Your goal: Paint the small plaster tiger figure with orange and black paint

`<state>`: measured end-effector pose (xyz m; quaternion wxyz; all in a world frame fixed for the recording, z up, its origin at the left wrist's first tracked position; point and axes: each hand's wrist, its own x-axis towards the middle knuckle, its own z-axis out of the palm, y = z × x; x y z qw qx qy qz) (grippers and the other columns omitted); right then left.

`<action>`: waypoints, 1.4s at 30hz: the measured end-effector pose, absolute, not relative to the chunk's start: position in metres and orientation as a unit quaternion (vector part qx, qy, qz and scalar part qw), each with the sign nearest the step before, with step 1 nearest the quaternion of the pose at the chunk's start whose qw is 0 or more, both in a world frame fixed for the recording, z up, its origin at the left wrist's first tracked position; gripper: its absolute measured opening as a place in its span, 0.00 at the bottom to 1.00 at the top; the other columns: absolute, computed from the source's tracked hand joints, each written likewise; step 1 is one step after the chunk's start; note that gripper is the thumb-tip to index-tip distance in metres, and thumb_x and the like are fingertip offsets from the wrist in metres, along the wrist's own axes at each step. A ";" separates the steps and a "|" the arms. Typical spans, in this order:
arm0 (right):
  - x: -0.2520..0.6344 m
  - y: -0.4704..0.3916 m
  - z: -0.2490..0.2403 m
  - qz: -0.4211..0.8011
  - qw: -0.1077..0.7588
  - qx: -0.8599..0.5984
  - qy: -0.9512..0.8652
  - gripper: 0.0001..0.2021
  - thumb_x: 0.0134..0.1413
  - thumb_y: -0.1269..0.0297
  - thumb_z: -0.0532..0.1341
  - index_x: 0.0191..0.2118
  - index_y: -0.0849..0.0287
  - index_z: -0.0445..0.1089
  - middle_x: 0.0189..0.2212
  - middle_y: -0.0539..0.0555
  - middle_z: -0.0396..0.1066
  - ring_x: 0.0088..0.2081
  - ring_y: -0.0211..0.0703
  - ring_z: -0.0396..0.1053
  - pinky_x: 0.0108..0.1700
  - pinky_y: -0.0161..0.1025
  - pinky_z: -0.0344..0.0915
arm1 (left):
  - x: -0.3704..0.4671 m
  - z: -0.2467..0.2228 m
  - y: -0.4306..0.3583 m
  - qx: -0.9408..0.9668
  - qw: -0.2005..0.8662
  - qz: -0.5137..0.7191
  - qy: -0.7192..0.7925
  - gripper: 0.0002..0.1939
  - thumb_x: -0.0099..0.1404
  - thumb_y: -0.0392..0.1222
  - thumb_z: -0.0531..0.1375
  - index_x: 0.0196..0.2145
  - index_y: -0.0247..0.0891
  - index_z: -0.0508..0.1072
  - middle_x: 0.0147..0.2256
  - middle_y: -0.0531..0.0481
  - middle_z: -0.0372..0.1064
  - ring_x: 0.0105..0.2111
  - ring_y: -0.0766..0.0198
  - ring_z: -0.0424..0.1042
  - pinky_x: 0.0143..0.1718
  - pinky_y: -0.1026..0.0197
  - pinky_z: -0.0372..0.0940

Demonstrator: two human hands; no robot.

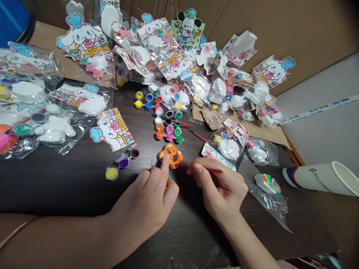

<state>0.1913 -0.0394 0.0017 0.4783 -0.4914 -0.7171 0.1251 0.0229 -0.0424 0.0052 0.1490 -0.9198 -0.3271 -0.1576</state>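
Note:
A small orange figure (174, 152) with dark markings lies on the dark table (84, 190). My left hand (153, 198) rests in front of it, the index finger stretched out and touching its left side, the other fingers curled. Between the thumb and fingers of my right hand (220, 185) is a thin red paintbrush (214, 170), its tip at the figure's lower right edge. Small open paint pots (169, 136) in several colours stand just behind the figure. Brown, purple and yellow pots (111, 173) sit to its left.
Many plastic packets with white figures (199, 86) are heaped at the back, more at the left (56, 129). Two spare brushes (182, 123) lie near the pots. At the right are a paper cup (319, 177) on its side and a rainbow-striped figure (267, 183) on plastic wrap.

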 end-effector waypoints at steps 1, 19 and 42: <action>0.191 -0.039 0.002 0.127 0.479 -0.488 -0.719 0.08 0.56 0.78 0.57 0.29 0.58 0.69 0.21 0.49 0.71 0.20 0.34 0.66 0.20 0.33 0.60 | 0.023 0.005 -0.043 -0.920 0.149 -0.157 -0.327 0.13 0.60 0.24 0.47 0.29 0.35 0.69 0.46 0.33 0.74 0.24 0.60 0.64 0.26 0.58 0.53; 0.189 -0.039 0.005 0.085 0.464 -0.481 -0.739 0.09 0.54 0.79 0.58 0.30 0.58 0.68 0.21 0.50 0.72 0.21 0.35 0.68 0.24 0.33 0.65 | 0.022 0.004 -0.043 -0.923 0.144 -0.146 -0.326 0.12 0.59 0.24 0.48 0.31 0.35 0.69 0.45 0.33 0.75 0.26 0.60 0.63 0.27 0.57 0.52; 0.206 -0.026 -0.004 0.174 0.471 -0.578 -0.643 0.09 0.58 0.68 0.59 0.27 0.58 0.70 0.19 0.48 0.69 0.16 0.31 0.59 0.19 0.31 0.58 | 0.022 0.003 -0.044 -0.915 0.156 -0.172 -0.331 0.13 0.61 0.24 0.48 0.30 0.35 0.69 0.47 0.33 0.74 0.24 0.61 0.63 0.27 0.58 0.52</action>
